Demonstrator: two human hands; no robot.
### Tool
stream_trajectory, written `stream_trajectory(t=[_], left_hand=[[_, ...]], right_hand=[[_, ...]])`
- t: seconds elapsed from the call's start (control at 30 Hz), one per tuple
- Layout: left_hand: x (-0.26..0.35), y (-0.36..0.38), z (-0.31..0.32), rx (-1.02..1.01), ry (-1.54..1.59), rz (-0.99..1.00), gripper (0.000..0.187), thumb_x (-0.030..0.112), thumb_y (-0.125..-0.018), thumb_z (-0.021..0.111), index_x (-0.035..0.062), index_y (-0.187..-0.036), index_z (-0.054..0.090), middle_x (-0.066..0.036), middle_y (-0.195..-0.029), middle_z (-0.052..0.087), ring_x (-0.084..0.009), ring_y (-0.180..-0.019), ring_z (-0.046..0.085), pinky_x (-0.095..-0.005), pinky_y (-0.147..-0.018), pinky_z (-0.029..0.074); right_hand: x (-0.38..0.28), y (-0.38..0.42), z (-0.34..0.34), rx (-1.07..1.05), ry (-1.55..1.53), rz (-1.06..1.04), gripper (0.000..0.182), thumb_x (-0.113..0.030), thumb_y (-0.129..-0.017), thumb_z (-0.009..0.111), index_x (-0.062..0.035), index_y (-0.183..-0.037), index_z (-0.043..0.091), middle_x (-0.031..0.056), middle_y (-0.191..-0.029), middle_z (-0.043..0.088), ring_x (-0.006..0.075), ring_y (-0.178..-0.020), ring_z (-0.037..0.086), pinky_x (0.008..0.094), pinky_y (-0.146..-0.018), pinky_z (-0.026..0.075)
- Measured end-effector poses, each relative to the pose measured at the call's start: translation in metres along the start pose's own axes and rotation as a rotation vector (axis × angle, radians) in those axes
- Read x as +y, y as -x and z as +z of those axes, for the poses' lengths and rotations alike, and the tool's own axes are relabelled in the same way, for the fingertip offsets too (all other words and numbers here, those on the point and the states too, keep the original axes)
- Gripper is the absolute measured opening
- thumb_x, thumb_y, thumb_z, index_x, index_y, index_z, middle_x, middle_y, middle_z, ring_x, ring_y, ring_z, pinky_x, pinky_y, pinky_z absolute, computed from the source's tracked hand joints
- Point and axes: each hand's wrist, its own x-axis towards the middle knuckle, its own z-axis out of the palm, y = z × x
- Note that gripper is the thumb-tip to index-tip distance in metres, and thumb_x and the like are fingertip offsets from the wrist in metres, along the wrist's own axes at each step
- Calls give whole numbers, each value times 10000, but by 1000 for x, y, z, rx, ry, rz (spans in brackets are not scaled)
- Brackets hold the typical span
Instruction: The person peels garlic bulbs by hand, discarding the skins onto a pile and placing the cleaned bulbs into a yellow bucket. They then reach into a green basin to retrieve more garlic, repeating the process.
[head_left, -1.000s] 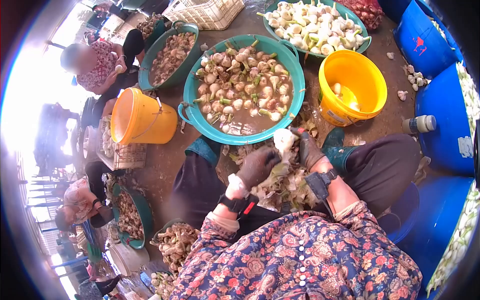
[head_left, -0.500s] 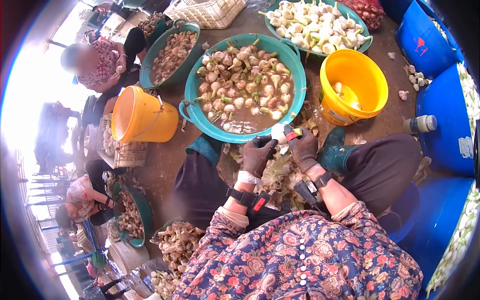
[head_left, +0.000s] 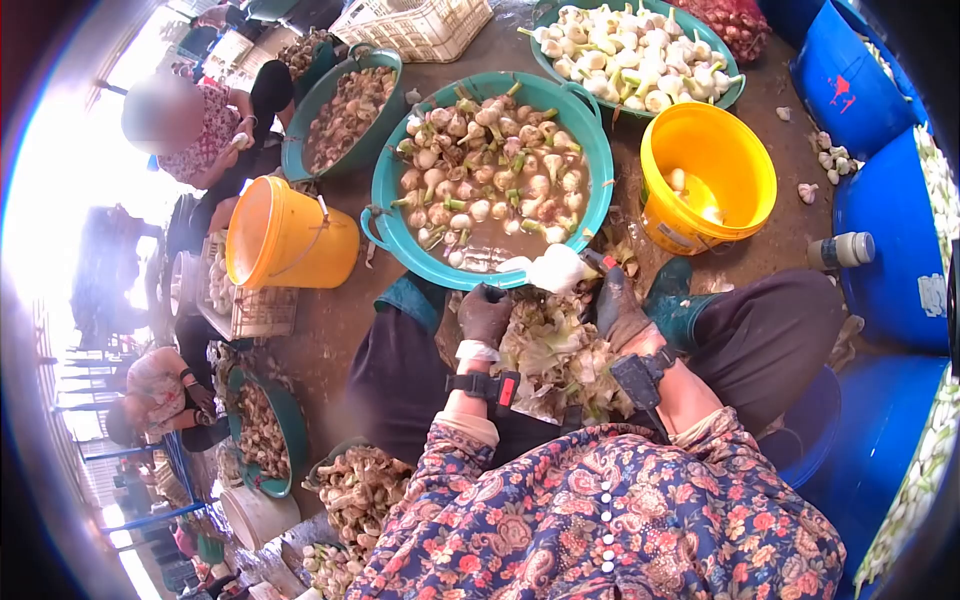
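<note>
My left hand [head_left: 485, 315], in a dark glove, is closed above the peelings; its fingertips hide whatever is between them. My gloved right hand [head_left: 620, 305] is closed round a small tool [head_left: 599, 259] with a red part. A white garlic bulb [head_left: 558, 270], smeared by motion, is beside the right fingertips, at the near rim of a green tub [head_left: 380, 190]. My left hand is apart from the bulb. Unpeeled bulbs [head_left: 490, 170] lie in brown water in that tub. Pale peelings [head_left: 555, 355] are heaped between my legs.
A yellow bucket [head_left: 708, 175] stands right of the tub, another [head_left: 290, 235] on its left. Peeled garlic fills a green basin [head_left: 630, 55] at the back. Blue barrels [head_left: 890, 240] line the right side. Two people [head_left: 195, 125] sit at the left among tubs and crates.
My left hand has moved left and down, away from the bulb and right hand. The right hand has turned and shifted slightly. The white bulb now shows more fully between them.
</note>
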Motion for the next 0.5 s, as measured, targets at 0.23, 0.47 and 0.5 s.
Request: stream_trajectory(t=[0.23,0.47,0.5], left_hand=[[74,23,-23,-444,1027,-271,329,220,-847,639,-22,-1049,545,-51,-805,614,-101,-604,557,-222,-553,471],[44,23,-8,-667,1454,-175,259,198,-877,581,64,-1091,523,-11,-832,566,-93,-596,483,-233,-562,417],[40,26,-15,-749,1698,-153,247,196,-884,564,84,-1100,515,-6,-839,552,-97,-598,467,-237,-566,403]], right_hand=[[-1,3,0,77,276,-22,387,-432,-844,500,-113,-1030,617,20,-620,492,118,-459,459,279,-392,397],[10,-28,-31,-145,-200,321,408,-486,-826,513,-105,-906,638,3,-650,530,135,-512,518,334,-383,414],[9,-29,-29,-116,-219,307,413,-494,-832,498,-116,-929,633,-7,-649,532,131,-520,525,336,-384,414]])
